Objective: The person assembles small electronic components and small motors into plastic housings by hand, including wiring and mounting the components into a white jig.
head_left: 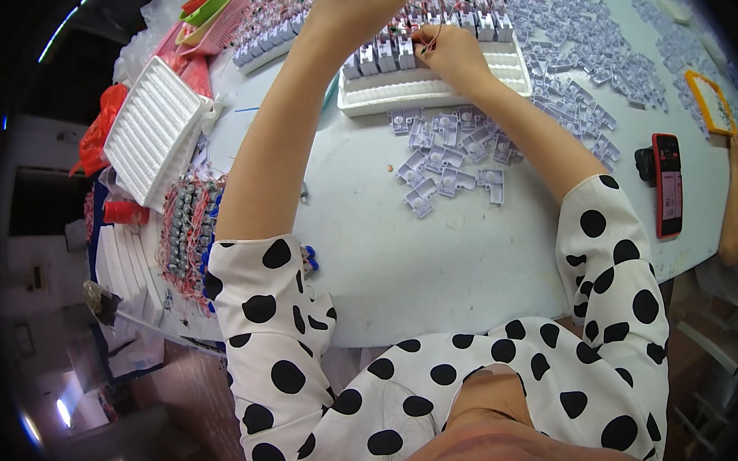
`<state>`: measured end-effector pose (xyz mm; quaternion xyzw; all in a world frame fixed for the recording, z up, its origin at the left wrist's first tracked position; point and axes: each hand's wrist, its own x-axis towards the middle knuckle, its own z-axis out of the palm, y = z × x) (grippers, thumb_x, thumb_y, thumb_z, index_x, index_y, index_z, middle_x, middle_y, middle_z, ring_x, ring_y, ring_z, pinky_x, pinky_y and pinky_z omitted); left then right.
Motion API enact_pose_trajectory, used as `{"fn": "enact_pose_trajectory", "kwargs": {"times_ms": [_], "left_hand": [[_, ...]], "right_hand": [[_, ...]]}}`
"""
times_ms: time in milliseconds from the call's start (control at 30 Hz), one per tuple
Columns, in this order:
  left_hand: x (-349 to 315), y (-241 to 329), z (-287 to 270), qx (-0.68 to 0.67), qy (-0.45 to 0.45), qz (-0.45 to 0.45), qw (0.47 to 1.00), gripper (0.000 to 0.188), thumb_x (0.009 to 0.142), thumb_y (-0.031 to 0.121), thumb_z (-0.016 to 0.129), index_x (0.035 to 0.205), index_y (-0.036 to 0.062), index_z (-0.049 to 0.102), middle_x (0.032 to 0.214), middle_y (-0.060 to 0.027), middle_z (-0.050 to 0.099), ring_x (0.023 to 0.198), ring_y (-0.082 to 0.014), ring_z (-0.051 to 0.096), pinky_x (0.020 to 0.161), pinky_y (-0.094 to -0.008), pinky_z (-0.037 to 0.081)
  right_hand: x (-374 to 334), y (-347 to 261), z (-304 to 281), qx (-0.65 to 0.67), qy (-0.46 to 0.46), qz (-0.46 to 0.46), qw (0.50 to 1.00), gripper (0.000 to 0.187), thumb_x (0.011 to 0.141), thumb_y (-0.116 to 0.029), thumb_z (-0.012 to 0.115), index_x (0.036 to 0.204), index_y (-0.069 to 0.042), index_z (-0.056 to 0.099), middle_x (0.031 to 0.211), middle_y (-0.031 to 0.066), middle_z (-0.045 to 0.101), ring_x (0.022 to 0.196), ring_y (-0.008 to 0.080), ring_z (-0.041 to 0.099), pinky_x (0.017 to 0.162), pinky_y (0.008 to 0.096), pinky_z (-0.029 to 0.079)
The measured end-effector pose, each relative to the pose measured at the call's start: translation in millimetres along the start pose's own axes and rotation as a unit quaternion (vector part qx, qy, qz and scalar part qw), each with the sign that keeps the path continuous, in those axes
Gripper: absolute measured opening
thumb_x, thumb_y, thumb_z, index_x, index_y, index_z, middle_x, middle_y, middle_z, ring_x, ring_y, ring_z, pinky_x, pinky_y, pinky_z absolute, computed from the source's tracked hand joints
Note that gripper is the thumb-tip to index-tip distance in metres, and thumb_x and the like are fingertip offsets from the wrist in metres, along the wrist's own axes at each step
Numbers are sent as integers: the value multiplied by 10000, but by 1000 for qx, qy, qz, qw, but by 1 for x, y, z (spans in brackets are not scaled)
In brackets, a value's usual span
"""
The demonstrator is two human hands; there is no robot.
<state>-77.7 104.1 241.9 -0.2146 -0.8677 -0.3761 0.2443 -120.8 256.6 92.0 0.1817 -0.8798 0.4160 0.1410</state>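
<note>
My right hand (451, 58) reaches over a white ribbed foam tray (367, 103), its fingers closed in a pinch on thin red and pale wires. Rows of small grey-white plastic housings (386, 56) stand upright in that tray, with wires sticking out of their tops. At the upper edge, my left hand (356, 6) is bent toward the same wires and partly cut off by the picture's border. Its fingers look pinched together, but what they hold cannot be made out.
Loose grey-white plastic housings (456, 156) lie before the tray, with many more piled right. A red-cased phone (667, 188) lies at the right, near another person's hand (737, 154) and an orange frame (709, 102). Empty foam trays (153, 131) and wired grey motors (190, 229) occupy the left.
</note>
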Motion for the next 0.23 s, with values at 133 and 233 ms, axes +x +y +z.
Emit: {"fn": "enact_pose_trajectory", "kwargs": {"times_ms": [133,233], "left_hand": [[-1,-3,2,28,11,9,1000,358,880,228,753,1113,-42,720,1028,-227,737,919,-306,722,816,-369,544],[0,-2,1,37,4,-1,999,371,872,242,758,1130,-22,723,1083,-230,729,1009,-324,711,877,-385,538]], "right_hand": [[-4,0,0,-34,18,-31,999,220,799,-162,708,1002,-102,768,892,136,726,828,337,695,779,429,557],[-2,5,3,-88,26,-18,996,262,778,-176,726,1016,-79,774,969,170,714,914,337,688,835,409,555]]}}
